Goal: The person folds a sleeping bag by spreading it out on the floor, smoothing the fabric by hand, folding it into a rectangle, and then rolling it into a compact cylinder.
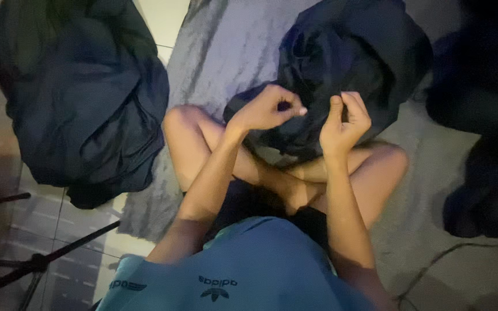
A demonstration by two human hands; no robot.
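I sit cross-legged on a grey mat [226,52]. A crumpled dark navy garment [353,52] lies over my knees in front of me. My left hand [266,109] pinches a fold of its near edge, fingers closed on the cloth. My right hand [344,121] grips the same edge a little to the right, fist closed around the fabric. Both hands are close together, above my crossed legs.
A second heap of dark navy cloth [82,98] lies at the left, partly on the tiled floor [76,230]. More dark fabric [485,115] is piled at the right. Black tripod legs [36,262] stand lower left. A thin cable [433,259] runs lower right.
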